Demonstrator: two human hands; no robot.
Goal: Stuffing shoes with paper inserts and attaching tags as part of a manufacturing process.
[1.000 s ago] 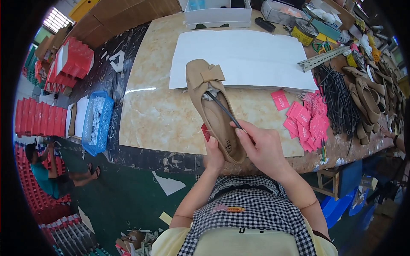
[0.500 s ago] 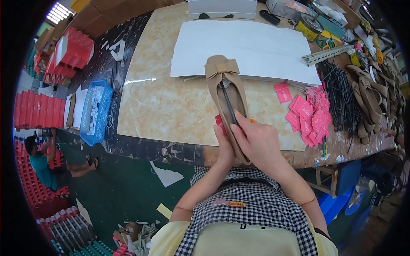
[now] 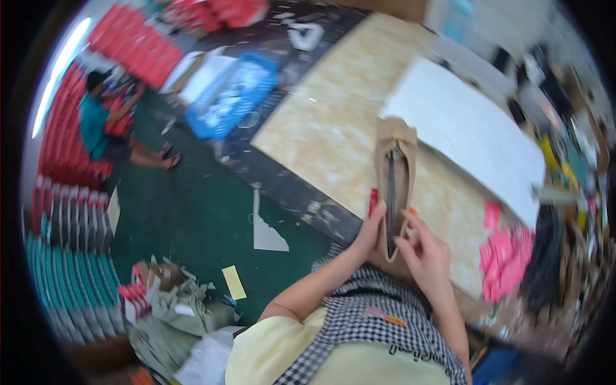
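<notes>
A tan flat shoe with a bow at its toe lies lengthwise on the marble table, heel toward me. A dark metal tool runs along the inside of the shoe. My left hand grips the shoe's heel from the left, beside a small red object. On the right side of the heel, my right hand holds the shoe, fingers on its rim near the tool's lower end.
A large white sheet lies past the shoe. Pink tags and dark cords sit at the right. A blue crate, red stacks and a seated person are on the left; scraps litter the green floor.
The view has swung left and tilted, blurring the picture. Both hands stay on the shoe's heel with the tool inside; the shoe now points straight away.
</notes>
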